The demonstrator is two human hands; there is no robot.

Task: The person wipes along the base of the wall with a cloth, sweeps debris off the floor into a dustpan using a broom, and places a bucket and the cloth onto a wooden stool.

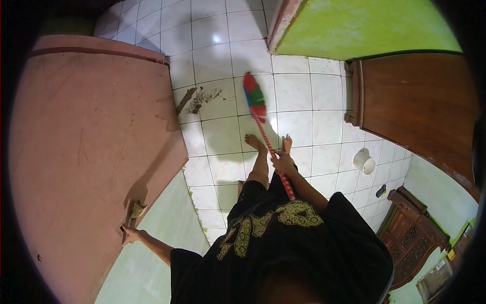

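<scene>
My right hand (283, 162) is closed round the red-and-white patterned stick of a broom (267, 136). The broom's red, green and blue head (255, 96) is over the floor tiles ahead of my bare feet. Left of it, a patch of dark dirt (200, 100) lies scattered on the tiles by the door's lower edge. Out to the left, my left hand (132, 235) grips the handle (134, 215) of a pinkish door (96, 137). A beige piece hangs by that handle; the fingertips are small and partly hidden.
White tiles (217, 134) cover the floor. To the right are a brown wooden cabinet (415, 96), a white bucket (364, 161), a small dark object (381, 191) and carved wooden furniture (412, 235). A green wall (369, 28) ends beside the opening ahead.
</scene>
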